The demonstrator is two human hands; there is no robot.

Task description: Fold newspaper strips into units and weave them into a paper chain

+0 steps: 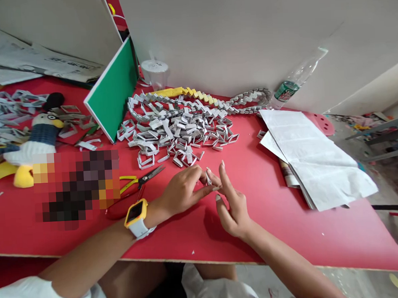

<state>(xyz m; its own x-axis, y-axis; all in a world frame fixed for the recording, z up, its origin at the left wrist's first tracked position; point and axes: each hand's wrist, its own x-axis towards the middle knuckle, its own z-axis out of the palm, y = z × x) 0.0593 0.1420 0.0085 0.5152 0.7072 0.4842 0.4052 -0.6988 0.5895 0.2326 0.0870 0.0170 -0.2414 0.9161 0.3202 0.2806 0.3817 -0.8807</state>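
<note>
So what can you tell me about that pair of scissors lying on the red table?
The scissors have yellow-green handle loops and dark metal blades. They lie flat on the red table, slightly open, blades pointing toward the pile of folded paper links. No hand touches them; the left hand is nearest, just right of them.

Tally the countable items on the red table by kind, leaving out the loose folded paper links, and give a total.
Scissors: 1
Plastic bottle: 1
Plush duck toy: 1
Green board: 1
White lidded cup: 1
Total: 5
Both hands, left and right, pinch one small folded paper piece.
</note>
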